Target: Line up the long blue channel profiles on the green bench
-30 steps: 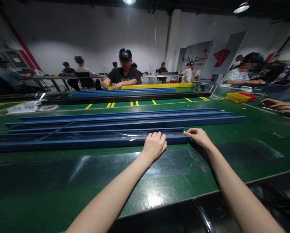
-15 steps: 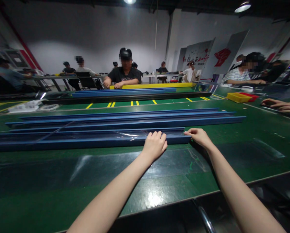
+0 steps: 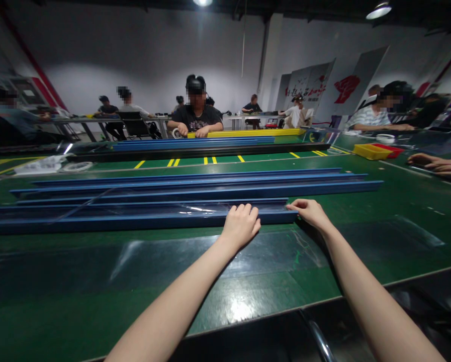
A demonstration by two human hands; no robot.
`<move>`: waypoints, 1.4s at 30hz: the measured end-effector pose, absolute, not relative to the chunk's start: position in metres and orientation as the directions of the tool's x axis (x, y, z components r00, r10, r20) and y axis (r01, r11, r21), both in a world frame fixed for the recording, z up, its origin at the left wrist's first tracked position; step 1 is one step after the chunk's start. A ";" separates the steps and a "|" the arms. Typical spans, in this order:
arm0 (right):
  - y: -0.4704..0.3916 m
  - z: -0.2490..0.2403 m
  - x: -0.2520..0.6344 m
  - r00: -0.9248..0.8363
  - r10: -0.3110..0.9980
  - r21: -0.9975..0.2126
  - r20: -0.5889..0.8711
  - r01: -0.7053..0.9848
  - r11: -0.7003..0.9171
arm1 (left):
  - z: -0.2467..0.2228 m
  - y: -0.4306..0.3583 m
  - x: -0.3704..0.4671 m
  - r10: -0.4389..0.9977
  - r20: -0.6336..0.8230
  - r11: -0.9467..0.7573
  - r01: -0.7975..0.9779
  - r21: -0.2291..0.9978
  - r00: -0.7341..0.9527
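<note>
A long blue channel strip [image 3: 134, 222] lies across the bench in front of me, with clear plastic film [image 3: 195, 208] in its trough. My left hand [image 3: 242, 222] is curled over the strip's front wall near its right end, fingertips inside the trough. At that right end, my right hand [image 3: 308, 211] has thumb and forefinger pinched together at the channel's open tip. Whatever is between those fingers is too small and hidden to make out.
More blue channel strips [image 3: 248, 192] lie just behind. Clear sheet [image 3: 165, 259] covers the green bench [image 3: 263, 296] nearer me. Farther back are a black strip [image 3: 210, 150], a yellow strip [image 3: 248, 133] and a yellow tray [image 3: 370, 152]. A co-worker's hand [image 3: 440, 166] is at the right.
Both my hands hold the same positions on the blue channel strip. Across the bench, the co-worker's hands have shifted to the right along the yellow strip.
</note>
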State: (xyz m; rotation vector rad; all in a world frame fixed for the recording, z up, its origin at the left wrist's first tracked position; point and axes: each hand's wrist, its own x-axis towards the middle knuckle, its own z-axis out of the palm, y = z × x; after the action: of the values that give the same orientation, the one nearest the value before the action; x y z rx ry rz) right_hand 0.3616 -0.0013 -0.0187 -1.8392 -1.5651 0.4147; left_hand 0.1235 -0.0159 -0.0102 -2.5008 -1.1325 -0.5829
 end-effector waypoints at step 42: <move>-0.007 -0.009 0.356 0.287 0.957 -0.872 0.051 0.480 -0.098 | -0.009 -0.012 0.118 0.646 0.474 -0.621 0.773 -0.129 0.598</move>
State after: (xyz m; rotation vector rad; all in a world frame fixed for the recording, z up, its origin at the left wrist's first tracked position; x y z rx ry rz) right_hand 0.3558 -0.0068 -0.0089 -1.7162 -1.3167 0.7131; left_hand 0.1181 -0.0119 -0.0092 -2.5075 -1.1515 -0.5551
